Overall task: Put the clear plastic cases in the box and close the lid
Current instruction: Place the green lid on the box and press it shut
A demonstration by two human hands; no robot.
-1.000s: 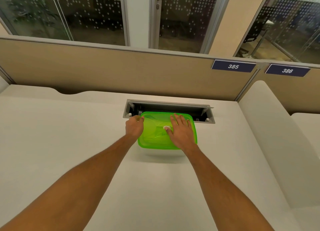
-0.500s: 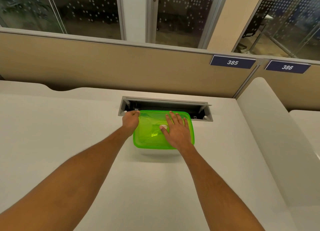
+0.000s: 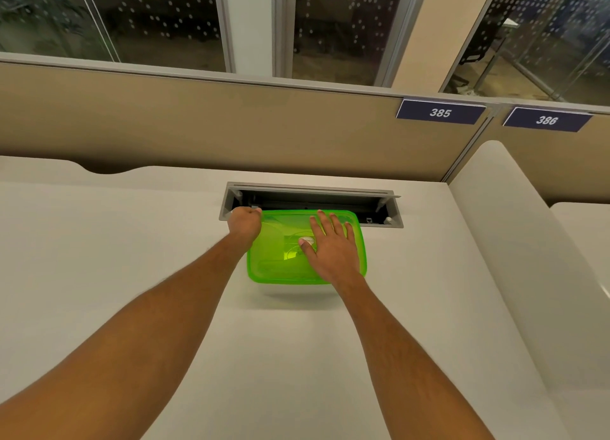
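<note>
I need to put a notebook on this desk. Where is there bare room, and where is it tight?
Bare desk spreads left of the left forearm, and another strip lies between the right forearm and the curved white divider. It is crowded at the back centre: the green lid under the right hand, the left hand at its corner, and the open cable tray.

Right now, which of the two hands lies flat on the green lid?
The right hand: its fingers are spread flat on top of the lid. The left hand is curled at the lid's far left corner instead.
</note>
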